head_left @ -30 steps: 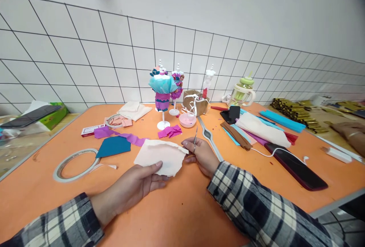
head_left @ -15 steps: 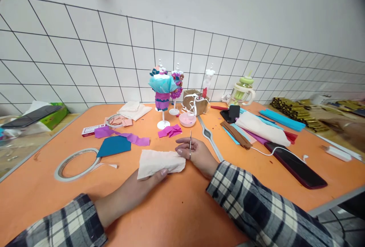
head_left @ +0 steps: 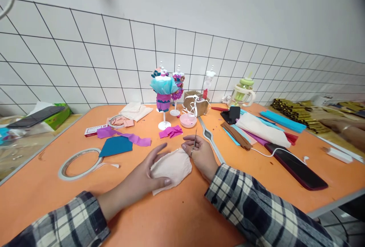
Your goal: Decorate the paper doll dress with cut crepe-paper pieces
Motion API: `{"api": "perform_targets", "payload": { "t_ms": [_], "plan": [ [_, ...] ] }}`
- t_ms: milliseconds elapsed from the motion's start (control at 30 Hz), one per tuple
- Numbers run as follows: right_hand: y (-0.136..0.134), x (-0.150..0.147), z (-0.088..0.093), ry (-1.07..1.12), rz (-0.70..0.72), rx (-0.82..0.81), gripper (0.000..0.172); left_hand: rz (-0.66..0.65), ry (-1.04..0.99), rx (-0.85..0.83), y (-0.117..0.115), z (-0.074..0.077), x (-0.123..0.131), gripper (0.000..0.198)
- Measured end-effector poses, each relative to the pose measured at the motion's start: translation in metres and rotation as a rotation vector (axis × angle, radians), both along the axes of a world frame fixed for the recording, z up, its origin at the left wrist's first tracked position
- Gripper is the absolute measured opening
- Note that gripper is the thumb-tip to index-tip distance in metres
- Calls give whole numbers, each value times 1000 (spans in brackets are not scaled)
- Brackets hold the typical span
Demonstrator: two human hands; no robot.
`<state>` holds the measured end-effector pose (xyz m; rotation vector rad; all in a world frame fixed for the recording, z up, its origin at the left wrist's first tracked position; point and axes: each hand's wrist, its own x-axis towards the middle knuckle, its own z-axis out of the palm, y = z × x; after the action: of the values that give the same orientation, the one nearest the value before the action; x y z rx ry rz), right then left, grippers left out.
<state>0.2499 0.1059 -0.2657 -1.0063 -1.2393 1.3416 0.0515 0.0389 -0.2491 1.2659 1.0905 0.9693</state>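
A piece of pale crepe paper (head_left: 172, 169) is between my two hands above the orange table (head_left: 159, 220). My left hand (head_left: 148, 174) holds its left side, thumb on top and fingers spread behind the far edge. My right hand (head_left: 201, 155) has its fingers closed round small scissors (head_left: 195, 140), blades pointing up, and pinches the paper's right edge. Beyond the hands stands a small dress form (head_left: 164, 94) in turquoise and purple paper. Magenta scraps (head_left: 171, 131) lie in front of it, beside a pink bowl (head_left: 188, 120).
Left are a tape roll (head_left: 80, 165), teal paper (head_left: 116, 147) and a purple strip (head_left: 138, 139). Right are paper strips (head_left: 264, 128), a phone (head_left: 296, 167) and a green-lidded bottle (head_left: 243, 91). Another person's hand (head_left: 346, 131) is at the far right.
My left hand has moved up and opened wider round the paper. The paper has turned and spread out, shifting slightly right. My right hand still holds the scissors. The view has shifted a little.
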Motion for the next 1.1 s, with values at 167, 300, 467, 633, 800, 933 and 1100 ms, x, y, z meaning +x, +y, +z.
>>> {"api": "perform_targets", "payload": {
  "t_ms": [167, 300, 467, 633, 800, 933, 1100],
  "plan": [
    [-2, 0, 1, 22, 16, -1, 45, 82, -103, -160, -1, -2, 3, 40],
    [-4, 1, 1, 65, 194, -82, 67, 123, -258, -68, 3, -7, -2, 39],
    [-10, 1, 5, 102, 288, -149, 66, 154, -187, -99, 5, -9, -4, 42],
    [-11, 0, 6, 83, 359, -185, 54, 169, 20, -71, 5, -3, -5, 43],
    [-6, -2, 1, 26, 173, -159, 46, 109, 53, -93, 3, 0, -2, 45],
    [-4, -2, 0, 17, 155, -132, 45, 72, 66, -91, 3, 1, -2, 50],
    [-3, 1, 1, 41, 122, -120, 47, -159, 8, -224, 3, 4, -4, 34]
  ]
}}
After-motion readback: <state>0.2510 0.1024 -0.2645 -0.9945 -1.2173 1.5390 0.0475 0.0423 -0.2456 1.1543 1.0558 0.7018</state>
